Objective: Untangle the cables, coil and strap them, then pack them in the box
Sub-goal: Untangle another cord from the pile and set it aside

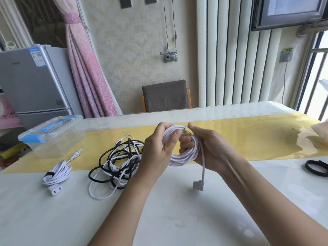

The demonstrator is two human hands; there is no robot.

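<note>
Cables lie in three lots on and above your tabletop (177,215). The one you are working on is the white cable coil (184,158), which you hold up in both hands just above the near edge of the yellow runner (248,137), about the middle of the scene.

Your left hand (158,146) grips the coil's left side, its fingers (164,126) curled over the far top of the loops and the thumb laid across the front. Your right hand (211,148) grips the right side with its fingers curled in through the middle of the loops. Its thumb and forefinger pinch a small yellowish piece (187,131) at the top of the coil; what it is cannot be told.

A short tail drops from the coil's right side and ends in a grey-white connector (198,184) that hangs close to the tabletop.

Just left of your left hand sits the tangled heap (115,164) of black and white cables, partly on the runner and partly on the white surface nearer you. Further left lies a strapped coil (56,172) of white cable with a dark band round it, its plug (77,154) pointing far and its socket end (55,189) pointing near.

The clear box (53,139) with blue latches stands at the far left, on the left end of the runner, well apart from your hands. Black straps (316,166) lie near the right edge of the tabletop.
</note>
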